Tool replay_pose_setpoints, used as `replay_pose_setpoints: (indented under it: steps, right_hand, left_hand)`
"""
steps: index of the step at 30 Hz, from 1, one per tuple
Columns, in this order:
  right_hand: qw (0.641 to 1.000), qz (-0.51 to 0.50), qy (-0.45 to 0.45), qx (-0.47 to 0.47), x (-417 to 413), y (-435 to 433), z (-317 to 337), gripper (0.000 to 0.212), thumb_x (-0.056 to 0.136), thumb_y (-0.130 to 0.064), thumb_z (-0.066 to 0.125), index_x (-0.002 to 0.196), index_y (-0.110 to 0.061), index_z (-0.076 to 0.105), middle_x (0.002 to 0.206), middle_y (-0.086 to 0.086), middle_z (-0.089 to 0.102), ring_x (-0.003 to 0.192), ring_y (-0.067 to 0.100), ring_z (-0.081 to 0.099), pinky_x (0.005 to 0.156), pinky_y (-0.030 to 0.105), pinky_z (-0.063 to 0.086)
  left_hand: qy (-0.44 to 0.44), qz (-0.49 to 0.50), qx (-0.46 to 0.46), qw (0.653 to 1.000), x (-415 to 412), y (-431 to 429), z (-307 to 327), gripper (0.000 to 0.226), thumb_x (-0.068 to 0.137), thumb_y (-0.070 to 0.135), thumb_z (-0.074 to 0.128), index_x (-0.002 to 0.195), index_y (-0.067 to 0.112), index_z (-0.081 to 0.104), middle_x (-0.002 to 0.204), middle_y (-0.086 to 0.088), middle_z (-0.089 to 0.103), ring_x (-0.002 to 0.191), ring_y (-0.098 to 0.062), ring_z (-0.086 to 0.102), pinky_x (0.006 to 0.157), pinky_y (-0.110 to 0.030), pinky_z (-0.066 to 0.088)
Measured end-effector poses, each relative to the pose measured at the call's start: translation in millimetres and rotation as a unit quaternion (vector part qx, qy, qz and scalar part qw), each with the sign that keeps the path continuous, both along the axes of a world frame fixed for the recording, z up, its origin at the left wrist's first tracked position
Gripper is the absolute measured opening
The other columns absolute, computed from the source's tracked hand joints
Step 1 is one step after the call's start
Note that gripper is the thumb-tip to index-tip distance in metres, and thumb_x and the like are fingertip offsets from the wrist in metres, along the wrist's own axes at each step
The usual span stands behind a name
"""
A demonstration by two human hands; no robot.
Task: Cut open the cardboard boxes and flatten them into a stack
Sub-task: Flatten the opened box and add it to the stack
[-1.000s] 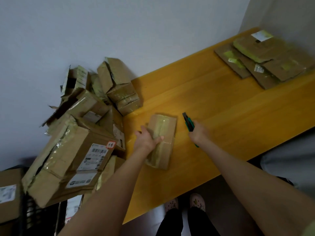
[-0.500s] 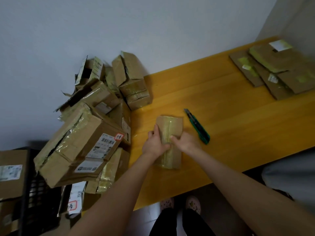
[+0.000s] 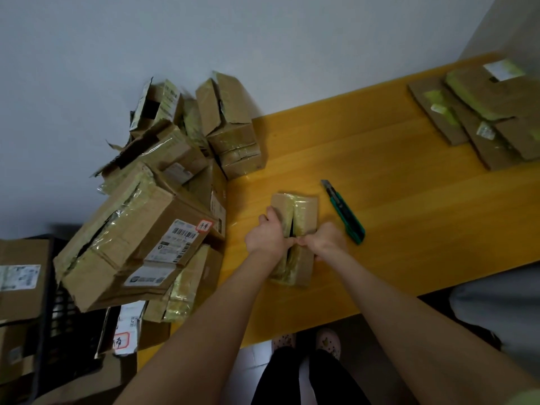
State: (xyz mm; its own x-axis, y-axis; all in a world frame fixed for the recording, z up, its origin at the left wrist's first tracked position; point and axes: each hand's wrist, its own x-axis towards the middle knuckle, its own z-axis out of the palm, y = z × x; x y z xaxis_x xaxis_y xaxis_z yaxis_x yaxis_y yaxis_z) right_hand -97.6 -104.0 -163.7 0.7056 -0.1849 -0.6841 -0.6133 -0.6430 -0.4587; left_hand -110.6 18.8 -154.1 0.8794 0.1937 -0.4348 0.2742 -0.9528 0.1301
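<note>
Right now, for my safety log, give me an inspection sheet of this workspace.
Surface: yellow wooden table.
Job's things: small taped brown cardboard box, slit along its top; green utility knife lying right of it; stack of flattened cardboard, far right.
Clutter: pile of torn brown cardboard boxes, left end.
Hands: left hand and right hand grip the slit's edges.
Cables: nothing seen.
Surroundings: pale wall; black crate.

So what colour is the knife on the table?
Green knife, clearest in the head view.

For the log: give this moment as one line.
box: slit | left hand: grips box | right hand: grips box | knife: on table
</note>
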Motion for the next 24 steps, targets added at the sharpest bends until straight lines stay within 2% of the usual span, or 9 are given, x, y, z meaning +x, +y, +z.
replay_pose_setpoints:
  steps: [4,7,9,13,16,19,21,22,24]
  right_hand:
    - [1.0,0.008,-0.004,-0.001,-0.5,-0.5,-1.2,0.028,0.076,-0.037,0.078,0.087,-0.013,0.067,0.088,0.005,0.069,0.08,0.024,0.067,0.074,0.04,0.059]
    - [1.0,0.007,-0.005,-0.003,-2.6,-3.4,-4.5,0.028,0.077,-0.039,0.076,0.086,-0.014,0.067,0.088,0.004,0.069,0.082,0.024,0.067,0.076,0.04,0.059]
    - [1.0,0.007,-0.007,-0.012,-5.2,-4.4,-5.8,0.026,0.077,-0.041,0.075,0.078,-0.018,0.063,0.087,0.003,0.069,0.081,0.023,0.068,0.076,0.038,0.058]
    - [1.0,0.017,-0.002,-0.019,-12.6,-1.8,-5.7,0.027,0.078,-0.044,0.074,0.081,-0.018,0.065,0.081,0.001,0.066,0.078,0.022,0.067,0.071,0.034,0.057]
    - [0.999,0.025,-0.006,-0.023,-14.2,-3.6,0.6,0.03,0.079,-0.045,0.073,0.088,-0.017,0.067,0.086,0.001,0.067,0.082,0.022,0.066,0.071,0.033,0.056]
    - [0.997,0.055,-0.042,-0.042,-9.9,-4.2,13.2,0.027,0.08,-0.048,0.07,0.086,-0.022,0.066,0.084,-0.002,0.065,0.08,0.02,0.064,0.062,0.028,0.049]
    - [0.996,0.044,-0.066,-0.046,-7.6,-13.2,21.8,0.024,0.083,-0.045,0.068,0.087,-0.021,0.067,0.082,-0.003,0.065,0.075,0.018,0.063,0.055,0.026,0.045]
    - [0.997,0.029,-0.074,-0.026,-6.3,-20.3,23.8,0.021,0.084,-0.042,0.067,0.087,-0.021,0.067,0.08,-0.003,0.065,0.072,0.017,0.063,0.054,0.026,0.046]
    - [0.995,-0.011,-0.094,0.034,-4.6,-32.5,25.8,0.016,0.086,-0.036,0.066,0.085,-0.02,0.068,0.078,-0.002,0.068,0.069,0.018,0.066,0.061,0.032,0.056]
  left_hand:
    - [0.006,0.004,0.036,0.999,6.9,-9.9,3.1,0.085,0.082,0.045,0.069,0.141,0.003,0.023,0.132,-0.012,0.045,0.109,-0.032,0.059,0.067,-0.035,0.04]
    - [0.023,0.015,0.017,0.999,11.4,-13.6,7.6,0.085,0.085,0.04,0.068,0.144,-0.001,0.022,0.137,-0.014,0.038,0.115,-0.033,0.056,0.07,-0.034,0.041]
    - [0.031,0.006,-0.012,0.999,13.4,-8.0,12.9,0.076,0.087,0.038,0.064,0.141,0.0,0.028,0.134,-0.016,0.043,0.116,-0.034,0.054,0.077,-0.036,0.044]
    - [0.05,0.006,-0.085,0.995,12.2,13.2,26.5,0.041,0.089,0.036,0.06,0.118,0.007,0.052,0.116,-0.014,0.057,0.1,-0.028,0.056,0.073,-0.033,0.043]
    - [0.048,0.015,-0.137,0.989,8.7,19.9,38.6,0.028,0.091,0.033,0.056,0.108,0.01,0.056,0.108,-0.012,0.059,0.092,-0.025,0.056,0.074,-0.036,0.049]
    - [0.019,0.027,-0.179,0.983,2.9,25.0,52.4,0.02,0.094,0.027,0.054,0.105,0.011,0.056,0.102,-0.01,0.06,0.093,-0.026,0.06,0.08,-0.044,0.055]
    - [-0.028,0.073,-0.245,0.966,1.5,28.5,61.6,0.013,0.097,0.021,0.05,0.105,0.015,0.058,0.101,-0.005,0.062,0.092,-0.02,0.062,0.079,-0.038,0.056]
    - [-0.058,0.092,-0.277,0.955,2.0,28.5,68.4,0.017,0.098,0.019,0.047,0.11,0.017,0.058,0.104,-0.001,0.063,0.093,-0.015,0.061,0.078,-0.032,0.054]
    - [-0.117,0.077,-0.295,0.945,5.0,25.5,84.3,0.029,0.099,0.015,0.043,0.124,0.017,0.057,0.107,0.005,0.061,0.094,-0.01,0.057,0.079,-0.026,0.046]
